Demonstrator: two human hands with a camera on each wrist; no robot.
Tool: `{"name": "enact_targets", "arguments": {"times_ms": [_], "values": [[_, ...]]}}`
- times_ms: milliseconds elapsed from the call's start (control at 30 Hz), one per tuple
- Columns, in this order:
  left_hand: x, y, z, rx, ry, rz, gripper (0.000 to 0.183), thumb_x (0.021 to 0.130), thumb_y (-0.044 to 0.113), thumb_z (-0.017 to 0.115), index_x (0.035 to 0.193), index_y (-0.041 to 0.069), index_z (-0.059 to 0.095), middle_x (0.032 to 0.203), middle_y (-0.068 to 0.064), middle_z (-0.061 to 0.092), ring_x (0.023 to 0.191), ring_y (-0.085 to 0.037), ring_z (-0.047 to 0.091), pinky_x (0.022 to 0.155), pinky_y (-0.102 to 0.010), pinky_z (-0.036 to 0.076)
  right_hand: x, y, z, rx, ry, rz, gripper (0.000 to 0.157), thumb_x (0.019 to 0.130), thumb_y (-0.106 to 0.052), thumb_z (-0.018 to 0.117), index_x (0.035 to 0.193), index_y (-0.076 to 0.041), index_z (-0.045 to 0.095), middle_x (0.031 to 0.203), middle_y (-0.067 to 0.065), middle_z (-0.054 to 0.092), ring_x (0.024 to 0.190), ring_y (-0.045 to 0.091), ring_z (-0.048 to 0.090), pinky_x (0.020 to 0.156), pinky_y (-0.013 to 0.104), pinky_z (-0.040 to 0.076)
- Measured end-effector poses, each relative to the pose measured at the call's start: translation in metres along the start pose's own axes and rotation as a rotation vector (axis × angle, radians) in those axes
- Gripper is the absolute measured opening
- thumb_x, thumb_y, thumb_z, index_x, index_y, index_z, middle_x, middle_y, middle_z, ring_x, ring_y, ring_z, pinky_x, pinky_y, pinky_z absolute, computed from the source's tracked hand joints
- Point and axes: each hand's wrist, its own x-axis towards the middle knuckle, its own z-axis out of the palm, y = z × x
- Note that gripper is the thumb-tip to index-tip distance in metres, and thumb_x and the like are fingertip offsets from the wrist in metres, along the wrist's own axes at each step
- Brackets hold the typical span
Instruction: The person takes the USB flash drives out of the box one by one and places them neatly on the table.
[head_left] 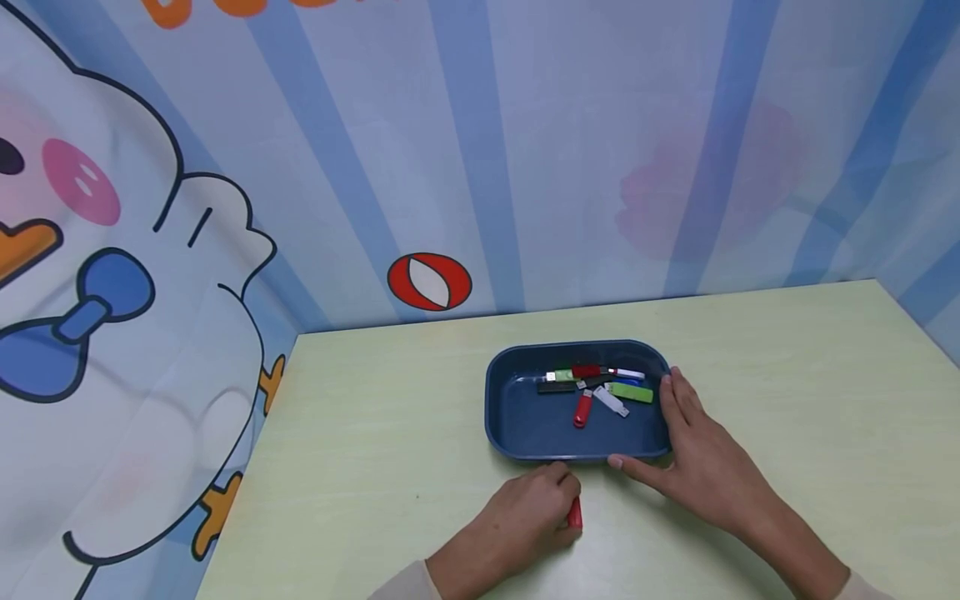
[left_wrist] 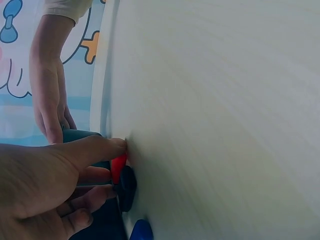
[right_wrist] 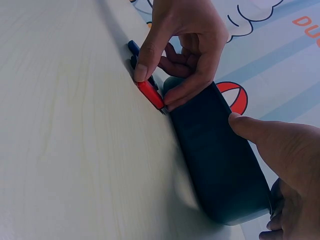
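Note:
Thumb and fingers of my left hand (head_left: 522, 514) pinch a red USB stick (head_left: 574, 513) low over the table, just in front of the navy tray (head_left: 504, 433). Its metal tip shows in the right wrist view. Close by that hand are a black piece (left_wrist: 128, 189) and a blue piece (left_wrist: 141, 231), both hidden behind it in the head view. At the tray's front right corner rests my right hand (head_left: 708, 467), with straight fingers along the right side and the thumb on the front rim. Inside the tray lie several USB sticks, including a red one (head_left: 582, 410), a white one (head_left: 611, 402) and a green one (head_left: 630, 392).
The tray stands on a pale wood-grain table (head_left: 390, 400). A printed backdrop (head_left: 570, 150) with blue stripes and a cartoon duck rises behind the table's back edge and along its left side.

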Motion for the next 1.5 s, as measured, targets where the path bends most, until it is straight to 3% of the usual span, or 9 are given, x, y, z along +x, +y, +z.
{"name": "enact_targets", "arguments": {"times_ms": [600,800,1100,1300,1500], "values": [[-0.001,0.005,-0.008,-0.019,-0.046,-0.002,0.044,0.09,0.042,0.086,0.123,0.018,0.073,0.112,0.005,0.067,0.095,-0.004,0.057,0.08,-0.015,0.055,0.0,0.0,0.002,0.013,-0.015,0.011,0.136,0.082,-0.084,0.068,0.166,0.008,0.012,0.175,0.031,0.007,0.159,0.052,0.022,0.115,0.068,0.039],[-0.005,0.006,-0.021,-0.041,0.03,0.037,0.034,0.095,0.041,0.081,0.119,0.018,0.075,0.101,0.007,0.067,0.087,-0.002,0.054,0.073,-0.012,0.049,0.0,0.001,0.002,0.008,-0.012,0.011,0.136,0.082,-0.083,0.068,0.166,0.008,0.012,0.175,0.03,0.007,0.158,0.053,0.022,0.114,0.069,0.039],[0.0,-0.004,-0.034,-0.083,0.203,0.061,0.03,0.098,0.039,0.077,0.118,0.016,0.077,0.105,0.006,0.073,0.085,0.001,0.061,0.079,-0.01,0.054,0.0,0.002,0.002,0.01,-0.002,0.005,0.135,0.083,-0.084,0.068,0.165,0.009,0.013,0.175,0.031,0.008,0.158,0.053,0.023,0.113,0.069,0.04],[0.007,-0.016,-0.043,-0.109,0.28,-0.007,0.03,0.096,0.038,0.08,0.115,0.014,0.078,0.104,0.003,0.074,0.085,-0.002,0.064,0.079,-0.012,0.055,0.0,0.002,0.002,0.001,0.018,-0.008,0.135,0.083,-0.084,0.067,0.164,0.01,0.016,0.174,0.032,0.01,0.157,0.054,0.025,0.111,0.068,0.043],[0.017,-0.031,-0.05,-0.137,0.292,-0.104,0.029,0.098,0.036,0.079,0.116,0.014,0.077,0.107,0.001,0.074,0.092,-0.006,0.068,0.081,-0.015,0.057,0.0,0.002,0.002,-0.002,0.012,-0.006,0.135,0.083,-0.084,0.067,0.165,0.01,0.015,0.174,0.032,0.01,0.158,0.053,0.024,0.113,0.068,0.042]]}}
